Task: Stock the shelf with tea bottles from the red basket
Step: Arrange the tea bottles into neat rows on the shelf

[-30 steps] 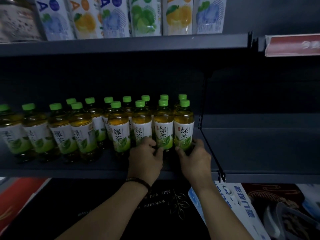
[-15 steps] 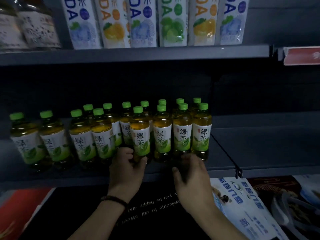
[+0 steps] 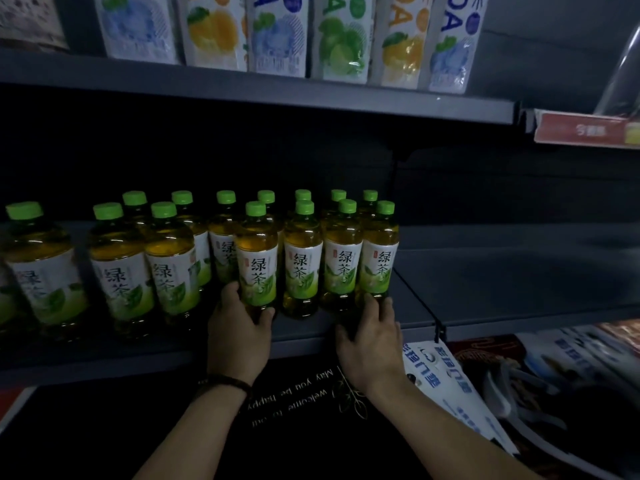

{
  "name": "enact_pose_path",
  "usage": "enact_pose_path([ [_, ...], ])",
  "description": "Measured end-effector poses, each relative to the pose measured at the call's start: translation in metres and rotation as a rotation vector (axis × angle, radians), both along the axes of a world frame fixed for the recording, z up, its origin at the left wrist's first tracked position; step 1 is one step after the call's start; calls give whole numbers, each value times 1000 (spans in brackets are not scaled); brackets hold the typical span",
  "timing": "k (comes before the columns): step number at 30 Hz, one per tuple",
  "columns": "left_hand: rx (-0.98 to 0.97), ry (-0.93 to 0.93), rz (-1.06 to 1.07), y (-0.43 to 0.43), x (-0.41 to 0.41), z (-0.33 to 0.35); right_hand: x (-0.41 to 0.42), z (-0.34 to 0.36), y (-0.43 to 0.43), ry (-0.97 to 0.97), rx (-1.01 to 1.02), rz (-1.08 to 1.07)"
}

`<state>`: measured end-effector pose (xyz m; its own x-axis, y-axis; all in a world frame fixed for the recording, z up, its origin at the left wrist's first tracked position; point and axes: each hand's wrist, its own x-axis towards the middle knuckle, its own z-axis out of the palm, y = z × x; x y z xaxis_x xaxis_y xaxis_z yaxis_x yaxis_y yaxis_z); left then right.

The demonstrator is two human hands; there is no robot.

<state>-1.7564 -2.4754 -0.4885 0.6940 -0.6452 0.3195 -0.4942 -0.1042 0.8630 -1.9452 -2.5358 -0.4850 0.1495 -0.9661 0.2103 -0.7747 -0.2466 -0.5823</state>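
You are gripping the base of a clear plastic, green-capped tea bottle [image 3: 258, 268] with your left hand [image 3: 239, 327], thumb and fingers curled round it, while your right hand [image 3: 370, 336] is wrapping the foot of the rightmost bottle [image 3: 378, 265]. Both are standing upright on the dark grey metal shelf [image 3: 304, 336]. Be sliding them low and level, labels forward, closing gaps without knocking the back row [image 3: 303, 195]. Every bottle is holding amber tea almost to the neck, cap on. The red basket is not showing.
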Motion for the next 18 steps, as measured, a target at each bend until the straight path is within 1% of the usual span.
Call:
enact_pose_path([
  [9,-1,31,-7,-6,2,-1,-8,2,-2,30,20,46],
  [12,-5,36,-9,-6,1,-1,-6,0,13,21,-109,32],
  [14,-19,28,2,-5,2,1,5,4,26,-20,-197,109],
  [16,-27,18,16,-4,5,1,21,8,33,-65,-225,157],
  [18,-32,19,20,-5,6,2,38,13,35,-122,-205,110],
])
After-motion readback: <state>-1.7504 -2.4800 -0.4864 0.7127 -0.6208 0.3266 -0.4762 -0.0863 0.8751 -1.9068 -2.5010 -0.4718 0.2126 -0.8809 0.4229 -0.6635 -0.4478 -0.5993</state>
